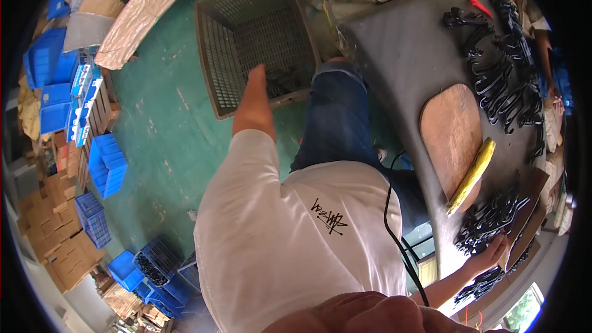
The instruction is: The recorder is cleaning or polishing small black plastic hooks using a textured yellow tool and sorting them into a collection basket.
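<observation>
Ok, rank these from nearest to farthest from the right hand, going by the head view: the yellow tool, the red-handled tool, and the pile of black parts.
From the right hand:
1. Pile of black parts: touching the hand, at the table's near end.
2. Yellow tool: just beyond the pile, lying across the wooden board.
3. Red-handled tool: at the table's far end.

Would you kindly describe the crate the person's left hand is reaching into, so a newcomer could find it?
Start from the green floor, left of the grey table. The grey mesh basket stands there, the left hand reaching inside. Unlike the solid blue bins nearby, it is grey lattice.
</observation>
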A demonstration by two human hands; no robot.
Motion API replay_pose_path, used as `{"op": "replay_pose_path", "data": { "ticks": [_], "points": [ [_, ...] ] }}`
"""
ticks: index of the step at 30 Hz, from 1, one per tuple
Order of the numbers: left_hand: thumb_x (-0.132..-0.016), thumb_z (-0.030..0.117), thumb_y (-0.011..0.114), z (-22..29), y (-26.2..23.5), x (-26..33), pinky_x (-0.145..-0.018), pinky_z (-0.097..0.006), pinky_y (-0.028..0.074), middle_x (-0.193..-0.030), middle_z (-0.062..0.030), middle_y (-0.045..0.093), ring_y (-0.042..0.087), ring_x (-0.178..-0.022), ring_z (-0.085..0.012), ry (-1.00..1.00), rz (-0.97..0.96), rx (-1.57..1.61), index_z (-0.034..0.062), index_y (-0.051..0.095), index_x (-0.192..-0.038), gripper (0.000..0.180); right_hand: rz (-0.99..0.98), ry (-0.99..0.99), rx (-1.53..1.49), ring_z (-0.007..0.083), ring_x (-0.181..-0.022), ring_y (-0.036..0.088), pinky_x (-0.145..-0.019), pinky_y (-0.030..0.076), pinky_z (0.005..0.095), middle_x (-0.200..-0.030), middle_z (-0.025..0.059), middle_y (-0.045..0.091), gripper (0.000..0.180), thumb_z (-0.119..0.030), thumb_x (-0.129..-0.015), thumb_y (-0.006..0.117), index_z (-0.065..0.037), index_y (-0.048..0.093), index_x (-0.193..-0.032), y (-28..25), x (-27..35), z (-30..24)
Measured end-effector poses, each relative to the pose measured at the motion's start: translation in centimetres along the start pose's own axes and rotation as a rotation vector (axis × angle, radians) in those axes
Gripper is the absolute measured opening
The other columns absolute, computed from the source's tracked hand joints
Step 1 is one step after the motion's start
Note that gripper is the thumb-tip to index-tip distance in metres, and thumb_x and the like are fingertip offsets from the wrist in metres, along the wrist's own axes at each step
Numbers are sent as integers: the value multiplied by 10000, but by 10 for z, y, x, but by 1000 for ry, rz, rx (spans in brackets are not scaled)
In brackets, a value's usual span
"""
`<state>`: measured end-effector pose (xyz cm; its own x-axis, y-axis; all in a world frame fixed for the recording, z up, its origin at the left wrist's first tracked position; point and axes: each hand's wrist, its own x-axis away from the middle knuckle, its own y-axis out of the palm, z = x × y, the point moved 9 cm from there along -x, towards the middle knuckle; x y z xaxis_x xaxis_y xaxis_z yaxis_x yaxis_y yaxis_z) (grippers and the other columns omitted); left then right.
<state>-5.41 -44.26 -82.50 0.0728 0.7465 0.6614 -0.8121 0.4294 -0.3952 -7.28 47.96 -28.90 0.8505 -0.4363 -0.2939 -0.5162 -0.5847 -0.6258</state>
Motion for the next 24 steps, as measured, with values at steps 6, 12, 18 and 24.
{"op": "replay_pose_path", "data": {
  "ticks": [6,12,18,24],
  "points": [
    [-889,11,530,158,45,187,-901,-350,500,-1133,-137,627,605,-1010,-225,876,104,337,-30,599,-1181,303,20,126,-120,175,-1039,585,-939,453,294,-1177,72,653,347,-254,-1028,542,-7,646,-1247,12,32,24],
    [-957,277,689,175,120,597,-924,-286,480,-1310,-132,591,575,-1045,-122,1009,-1337,46,6,387,-1477,659,-146,-289,90,186,-774,602,-738,495,307,-887,87,619,179,-12,-896,676,-26,678,-1074,128,60,-103],
    [-1065,314,514,101,181,742,-636,-193,415,-970,-32,674,456,-688,-25,761,-1775,-93,64,584,-1121,266,-174,-595,43,318,-844,616,-740,493,412,-917,111,620,264,-81,-823,748,-68,660,-1071,167,88,-152],
    [-1029,191,587,128,200,760,-684,-258,484,-788,-4,625,578,-723,-93,1248,-1510,42,15,634,-1062,185,31,-350,477,346,-950,607,-827,492,447,-1083,143,572,623,-292,-827,761,-101,544,-1379,129,76,-71]
  ]
}}
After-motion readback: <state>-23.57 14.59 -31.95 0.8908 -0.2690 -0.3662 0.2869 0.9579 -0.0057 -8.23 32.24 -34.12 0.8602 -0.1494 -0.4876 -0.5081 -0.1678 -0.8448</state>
